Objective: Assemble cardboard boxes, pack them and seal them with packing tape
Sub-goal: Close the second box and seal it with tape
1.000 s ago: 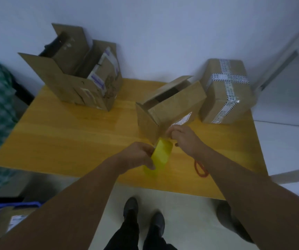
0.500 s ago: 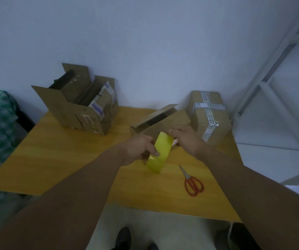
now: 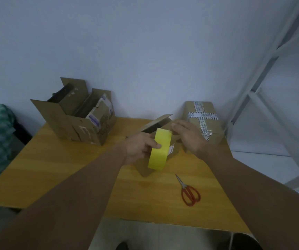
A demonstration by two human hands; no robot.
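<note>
My left hand grips a yellow roll of packing tape, held on edge in front of a small cardboard box. That box lies on its side on the wooden table, one flap raised at the back. My right hand rests on the box's top right, fingers spread and fairly straight. Most of the box is hidden behind both hands and the roll.
A large open cardboard box holding flattened cartons stands at the back left. A sealed box with printed tape sits at the back right. Red-handled scissors lie near the table's front right. A white metal frame rises on the right.
My view has tilted upward, showing more wall. My right hand moved from the tape's end up onto the box's top. The left hand still holds the roll.
</note>
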